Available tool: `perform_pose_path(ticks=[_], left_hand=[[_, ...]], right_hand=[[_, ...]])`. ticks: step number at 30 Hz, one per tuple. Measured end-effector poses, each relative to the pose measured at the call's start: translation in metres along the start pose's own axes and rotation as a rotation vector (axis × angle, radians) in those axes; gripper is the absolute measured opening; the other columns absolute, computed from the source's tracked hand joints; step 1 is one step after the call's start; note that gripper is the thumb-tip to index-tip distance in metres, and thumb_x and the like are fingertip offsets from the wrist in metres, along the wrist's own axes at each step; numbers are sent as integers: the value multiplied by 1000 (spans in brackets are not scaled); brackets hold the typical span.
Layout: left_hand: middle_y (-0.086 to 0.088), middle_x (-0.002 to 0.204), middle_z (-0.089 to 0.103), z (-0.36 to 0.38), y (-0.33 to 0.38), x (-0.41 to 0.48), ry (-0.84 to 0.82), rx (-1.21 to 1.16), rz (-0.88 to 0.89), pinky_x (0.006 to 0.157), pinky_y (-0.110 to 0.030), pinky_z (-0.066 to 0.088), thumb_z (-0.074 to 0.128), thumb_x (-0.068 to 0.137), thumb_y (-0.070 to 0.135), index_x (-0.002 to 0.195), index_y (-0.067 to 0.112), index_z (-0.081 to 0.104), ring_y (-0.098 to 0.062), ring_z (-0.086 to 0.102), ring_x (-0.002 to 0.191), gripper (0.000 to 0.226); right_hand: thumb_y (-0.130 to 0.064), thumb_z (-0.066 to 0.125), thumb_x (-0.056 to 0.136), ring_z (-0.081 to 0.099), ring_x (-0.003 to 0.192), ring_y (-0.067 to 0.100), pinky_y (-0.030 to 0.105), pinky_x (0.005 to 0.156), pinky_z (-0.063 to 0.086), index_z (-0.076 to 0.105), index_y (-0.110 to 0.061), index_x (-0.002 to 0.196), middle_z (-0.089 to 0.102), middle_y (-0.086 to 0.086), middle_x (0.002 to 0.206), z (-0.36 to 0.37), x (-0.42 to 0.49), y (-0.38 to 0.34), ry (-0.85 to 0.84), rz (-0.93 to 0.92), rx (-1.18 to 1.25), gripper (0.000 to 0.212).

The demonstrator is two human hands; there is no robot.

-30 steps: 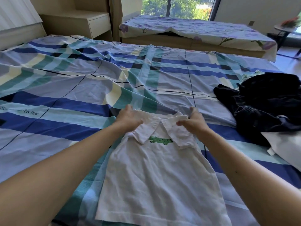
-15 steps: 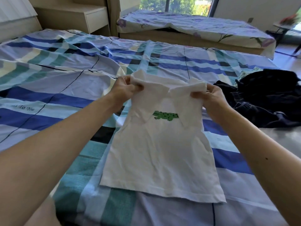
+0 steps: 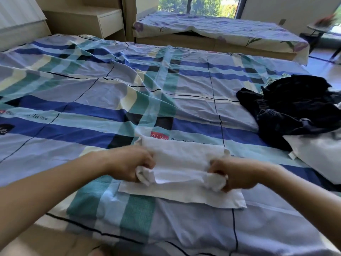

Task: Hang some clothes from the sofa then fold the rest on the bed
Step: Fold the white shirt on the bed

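Gripping white shirt (image 3: 184, 159) beside "XI LIAN" label (image 3: 159, 135)

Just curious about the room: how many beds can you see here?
2. The plaid-covered bed lies right in front, with the white shirt on it; the floral-covered bed stands beyond it by the window. Others may lie outside the view.

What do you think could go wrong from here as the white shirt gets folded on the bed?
1. Both hands, left hand and right hand, bunch the white shirt at its sides, so the fold may crease or come out uneven.
2. The shirt's near hem lies close to the bed edge and could slip off.
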State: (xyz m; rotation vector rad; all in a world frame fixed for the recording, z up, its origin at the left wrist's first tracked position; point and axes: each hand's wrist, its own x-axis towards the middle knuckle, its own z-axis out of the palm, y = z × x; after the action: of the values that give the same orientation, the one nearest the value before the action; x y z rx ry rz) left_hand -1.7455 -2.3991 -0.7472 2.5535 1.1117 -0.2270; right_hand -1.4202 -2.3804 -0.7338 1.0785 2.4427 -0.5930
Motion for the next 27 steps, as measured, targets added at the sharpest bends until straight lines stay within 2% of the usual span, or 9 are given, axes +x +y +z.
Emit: perform_pose_path(ticks=[2, 4, 8, 13, 16, 18, 21, 23, 27], left_hand=[[10, 92, 46, 4, 6, -2, -89, 99, -22, 77, -36, 46, 73, 74, 44, 76, 26, 51, -10, 47, 85, 29], [13, 94, 47, -2, 11, -4, -149, 127, -71, 79, -34, 46, 73, 69, 44, 84, 30, 50, -9, 47, 89, 31], [17, 98, 48, -8, 24, -2, -93, 116, -44, 76, -23, 39, 62, 79, 31, 96, 38, 44, -5, 48, 92, 25], [17, 88, 55, -23, 32, 8, 243, -30, -40, 71, -19, 34, 52, 87, 22, 94, 30, 57, -2, 45, 79, 12], [16, 76, 57, -40, 24, 3, 532, -172, -74, 62, -28, 39, 50, 81, 25, 83, 30, 52, -8, 52, 68, 7], [11, 71, 56, -42, 23, 0, 590, -164, -89, 59, -30, 37, 49, 79, 25, 80, 30, 48, -11, 53, 65, 5], [20, 77, 53, -30, 26, -2, 352, -44, -68, 65, -19, 37, 54, 80, 31, 84, 38, 38, -2, 52, 74, 18], [19, 89, 48, -14, 26, 0, 147, 117, -44, 74, -22, 38, 61, 77, 37, 92, 40, 39, -4, 50, 87, 27], [13, 105, 47, 13, 31, 12, 108, 283, 100, 76, -21, 28, 65, 74, 28, 108, 32, 45, -11, 48, 96, 40]], right_hand=[[-11, 75, 78, 51, 91, 17, 38, 82, 47, 53, -30, 77, 48, -10, 99, 10, 0, -3, -103, 26, -52, 29], [-12, 72, 78, 52, 93, 15, 36, 80, 48, 49, -36, 74, 47, -13, 96, 2, -5, -4, -133, 72, -27, 34], [-28, 72, 83, 53, 95, 11, 32, 85, 50, 54, -42, 92, 55, -12, 100, -8, -11, -4, -24, 101, 77, 25], [-32, 68, 88, 56, 97, 12, 33, 86, 51, 55, -42, 96, 57, -10, 102, 1, -15, -2, 67, 112, 134, 18], [-36, 66, 92, 56, 94, 11, 30, 82, 50, 49, -44, 87, 56, -11, 101, 3, -18, -3, 103, 93, 156, 20], [-40, 65, 93, 56, 95, 10, 30, 85, 50, 51, -43, 92, 56, -12, 102, 4, -20, -3, 110, 81, 181, 15], [-53, 69, 86, 55, 99, 7, 30, 89, 49, 58, -40, 105, 55, -14, 105, 6, -21, -1, 116, 71, 217, 25], [-59, 72, 80, 51, 103, 4, 28, 90, 47, 57, -40, 110, 52, -18, 108, 6, -22, -3, 128, 47, 219, 39], [-58, 79, 73, 48, 103, 4, 25, 86, 43, 48, -41, 112, 45, -20, 112, 10, -22, -10, 92, -6, 115, 52]])
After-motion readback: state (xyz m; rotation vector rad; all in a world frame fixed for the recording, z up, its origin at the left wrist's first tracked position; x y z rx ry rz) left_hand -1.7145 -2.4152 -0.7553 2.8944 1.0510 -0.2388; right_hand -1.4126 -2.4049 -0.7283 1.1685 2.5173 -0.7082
